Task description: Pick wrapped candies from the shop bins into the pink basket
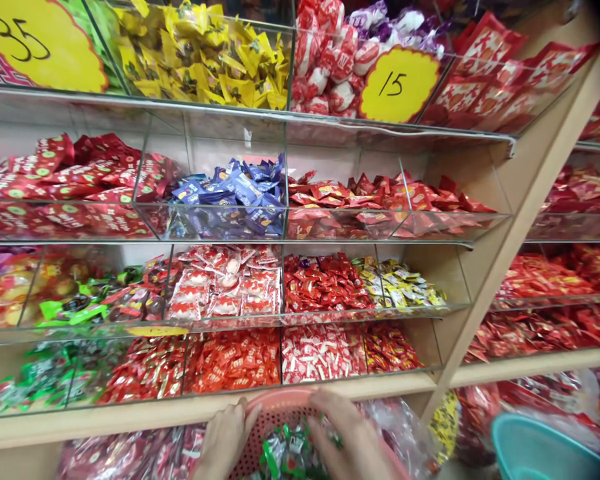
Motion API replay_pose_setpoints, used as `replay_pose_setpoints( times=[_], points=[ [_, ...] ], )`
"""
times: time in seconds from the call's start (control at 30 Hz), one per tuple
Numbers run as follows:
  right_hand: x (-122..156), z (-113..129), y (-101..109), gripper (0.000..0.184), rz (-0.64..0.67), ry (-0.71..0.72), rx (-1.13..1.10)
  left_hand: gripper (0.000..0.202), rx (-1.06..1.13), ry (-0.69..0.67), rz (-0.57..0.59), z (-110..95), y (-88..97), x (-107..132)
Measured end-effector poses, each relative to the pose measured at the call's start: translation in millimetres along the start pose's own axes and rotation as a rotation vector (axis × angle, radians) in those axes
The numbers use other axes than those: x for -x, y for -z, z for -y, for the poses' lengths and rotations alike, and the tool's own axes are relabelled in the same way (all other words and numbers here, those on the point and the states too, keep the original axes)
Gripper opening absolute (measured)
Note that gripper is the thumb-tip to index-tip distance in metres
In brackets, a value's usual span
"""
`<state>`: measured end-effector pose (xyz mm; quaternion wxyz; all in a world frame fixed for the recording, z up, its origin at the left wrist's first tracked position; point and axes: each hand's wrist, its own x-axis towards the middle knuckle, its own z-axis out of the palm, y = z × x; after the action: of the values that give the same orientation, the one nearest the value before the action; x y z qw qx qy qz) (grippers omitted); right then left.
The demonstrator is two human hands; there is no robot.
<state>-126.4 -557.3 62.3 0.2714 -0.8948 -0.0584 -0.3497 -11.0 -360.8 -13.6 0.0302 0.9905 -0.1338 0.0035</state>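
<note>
"Where was the pink basket (275,399)?"

"At the bottom of the view, just in front of the pale ledge (360,385) of the wooden shelf unit (531,193). Green-and-clear wrapped candies (291,450) lay inside it."

"And the left hand (223,437)?"

"At the basket's left side, clamped on the rim, with its thumb toward the perforated inner wall."

"Was the right hand (347,437) clamped there too?"

"I couldn't tell. It was blurred, lying across the right side with its fingers over the candies; whether they touched or held any didn't show. The two hands were apart, with candies between them."

"What filled the shelves right above?"

"In the lowest row, orange-red packets (235,360), with pink-and-white sweets (323,353) to their right and green-wrapped sweets (45,373) at the far left. One row higher sat red-and-white packets (225,283), and above those, blue packets (240,190)."

"Any figures written up?"

"Two yellow tags at the top row: a tag reading 15 (399,83) toward the right, and a tag reading 35 (40,40) at the left."

"And low on the right?"

"A turquoise basin (535,443), well apart from the basket."
</note>
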Motion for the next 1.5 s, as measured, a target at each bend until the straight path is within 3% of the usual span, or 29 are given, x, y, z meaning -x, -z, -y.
replay_pose_setpoints(
  times=[0.1,0.17,0.27,0.37,0.47,0.6,0.77,0.9,1.07,1.33,1.43,1.5],
  points=[
    [-70.6,2.3,36.7,0.024,0.009,0.016,-0.077,0.047,-0.031,-0.004,-0.011,1.3,-4.9,-0.7],
    [-114.4,4.1,45.8,0.026,-0.027,0.058,-0.05,0.047,-0.037,0.0,-0.022,1.7,-7.3,-1.1],
    [-159.8,8.3,37.4,0.028,0.004,0.092,0.059,0.047,-0.033,-0.012,-0.043,2.6,-9.3,-1.1],
    [-178.8,12.0,18.4,0.025,0.099,0.075,0.157,0.047,-0.02,-0.022,-0.05,4.1,-10.3,-0.1],
    [-182.0,11.0,3.4,0.021,0.172,0.026,0.184,0.048,-0.013,-0.021,-0.047,5.3,-10.4,0.7],
    [-182.6,0.5,-3.2,0.023,0.171,0.005,0.033,0.048,-0.004,-0.022,-0.04,6.0,-10.1,0.4],
    [-186.9,-15.6,5.5,0.031,0.102,-0.071,-0.275,0.047,0.012,-0.022,-0.017,5.9,-10.1,-0.2],
    [-183.0,-23.0,16.3,0.038,0.032,-0.228,-0.612,0.047,0.033,-0.001,-0.008,5.8,-9.9,-0.3],
    [-173.4,-23.3,23.4,0.036,0.054,-0.398,-0.907,0.047,0.05,0.003,0.014,6.1,-8.7,-1.0],
    [-165.3,-13.6,32.5,0.032,0.028,-0.434,-1.009,0.048,0.049,0.005,0.023,5.0,-3.8,0.7],
    [-144.1,-0.6,40.1,0.033,0.045,-0.405,-1.003,0.049,0.035,-0.014,0.01,4.4,-1.6,1.6],
    [-120.4,9.1,37.8,0.032,0.15,-0.404,-0.999,0.049,0.042,-0.023,0.015,3.7,-0.5,1.7]
  ],
)
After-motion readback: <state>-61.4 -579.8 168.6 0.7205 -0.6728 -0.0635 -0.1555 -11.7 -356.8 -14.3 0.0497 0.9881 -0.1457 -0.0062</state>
